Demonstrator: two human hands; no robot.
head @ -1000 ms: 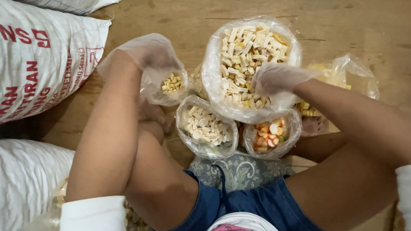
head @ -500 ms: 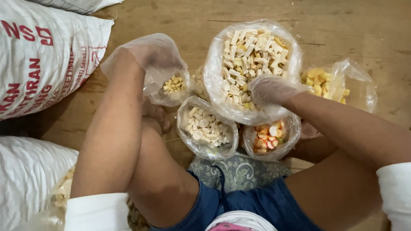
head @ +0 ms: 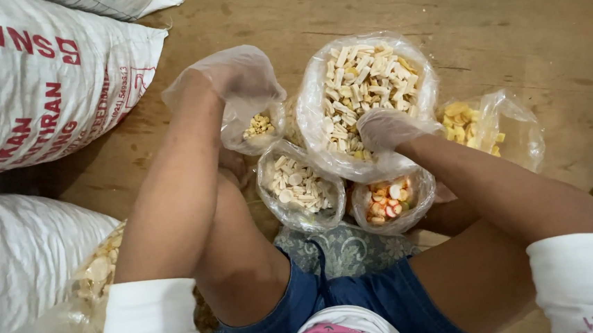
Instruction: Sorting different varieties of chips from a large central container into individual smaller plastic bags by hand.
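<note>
Both my hands wear thin clear plastic gloves. My left hand [head: 234, 77] grips the top of a small clear bag [head: 259, 129] that holds a few yellowish crackers. My right hand [head: 388, 129] sits curled at the near rim of a large open bag of pale stick-shaped crackers [head: 363, 71], fingers dipped among the pieces; what they hold is hidden. Below it sit a bag of round white crackers [head: 301, 187] and a bag of orange and white crackers [head: 389, 202], between my knees.
A clear bag of yellow crackers [head: 474, 123] lies to the right. Big white woven sacks [head: 33, 80] [head: 17, 255] fill the left side, with another bag of pale chips [head: 98, 267] by my left leg. All of it rests on a brown wooden floor [head: 509, 26].
My right hand has slid a little left and down to the near rim of the large bag, uncovering the yellow cracker bag. My left hand stays on the small bag.
</note>
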